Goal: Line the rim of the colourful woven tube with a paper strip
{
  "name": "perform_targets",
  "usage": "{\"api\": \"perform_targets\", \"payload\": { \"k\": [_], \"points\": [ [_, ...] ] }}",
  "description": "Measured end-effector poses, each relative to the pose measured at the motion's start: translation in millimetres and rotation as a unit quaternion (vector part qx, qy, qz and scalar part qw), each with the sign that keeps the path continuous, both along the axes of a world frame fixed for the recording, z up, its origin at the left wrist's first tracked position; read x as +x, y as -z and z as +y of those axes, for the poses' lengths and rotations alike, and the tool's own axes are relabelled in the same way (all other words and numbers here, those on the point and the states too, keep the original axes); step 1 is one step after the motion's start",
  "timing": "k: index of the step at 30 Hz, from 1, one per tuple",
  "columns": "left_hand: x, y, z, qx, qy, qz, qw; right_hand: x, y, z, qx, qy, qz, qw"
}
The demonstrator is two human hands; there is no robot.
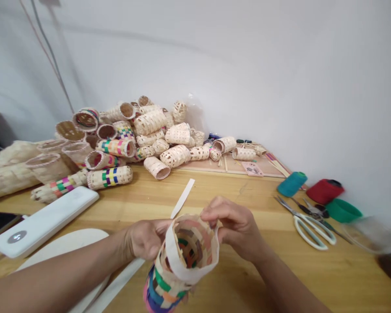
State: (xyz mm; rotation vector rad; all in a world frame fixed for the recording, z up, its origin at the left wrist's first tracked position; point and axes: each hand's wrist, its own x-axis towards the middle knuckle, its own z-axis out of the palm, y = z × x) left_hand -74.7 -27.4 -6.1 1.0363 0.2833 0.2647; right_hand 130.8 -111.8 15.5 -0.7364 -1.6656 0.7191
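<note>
Right now, at the bottom centre of the frame, we see a woven basket (169, 284) tilted with its mouth facing up toward us, its wall chequered in green, blue, orange and natural strips. A white band (189, 274) runs around the outside of its rim.

Our left hand (146, 240) clasps the basket's left side, thumb in front and fingers passing behind, where we cannot see them fully. Our right hand (236, 224) has its thumb and fingers pinched together on the white band at the rim's upper right.

Just above the rim we find a pale strip (184, 195); whether it joins the band we cannot tell. Under the left forearm, at lower left, lie a white sheet with a curved edge (63, 248) and a long white strip (122, 280); farther left sit a white power bank (47, 219) and a dark phone (0, 224).

At right on the wooden table (247, 282) we have scissors (313, 230), blades parted, near a teal spool (292, 184), a red spool (325, 191) and a green container (343, 211). A pile of woven cylinders (150, 121) fills the upper left.
</note>
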Motion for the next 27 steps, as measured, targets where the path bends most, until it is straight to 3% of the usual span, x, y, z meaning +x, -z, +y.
{"api": "perform_targets", "payload": {
  "k": [3, 7, 10, 13, 18, 20, 23, 25, 27],
  "points": [
    [0.1, 4.3, -0.2, -0.111, 0.114, -0.021, 0.987, 2.3, -3.5, -2.6, 0.005, 0.001, -0.021, 1.000],
    [7.6, -1.9, 0.3, -0.103, 0.104, -0.077, 0.986, 11.3, -7.7, -2.5, 0.012, 0.056, -0.024, 0.998],
    [15.4, -7.1, 6.6, -0.061, -0.029, -0.083, 0.994, 19.4, -12.8, -0.5, 0.022, 0.117, -0.044, 0.992],
    [19.4, -7.9, 15.1, 0.012, -0.186, -0.054, 0.981, 23.5, -18.6, -0.1, 0.039, 0.164, -0.100, 0.981],
    [18.0, -6.3, 18.7, 0.199, -0.259, 0.007, 0.945, 21.8, -22.4, -2.7, 0.078, 0.215, -0.195, 0.954],
    [16.7, -6.5, 17.2, 0.315, -0.285, 0.006, 0.905, 20.5, -21.1, -2.5, 0.097, 0.225, -0.235, 0.940],
    [13.8, -8.1, 15.1, 0.512, -0.327, -0.036, 0.793, 18.4, -17.5, -0.5, 0.129, 0.226, -0.292, 0.920],
    [11.1, -10.8, 13.0, 0.597, -0.339, -0.061, 0.724, 16.8, -15.5, 0.6, 0.143, 0.227, -0.318, 0.910],
    [8.2, -15.3, 9.3, 0.641, -0.342, -0.063, 0.684, 14.6, -14.7, 0.7, 0.154, 0.226, -0.332, 0.903]
  ]
}}
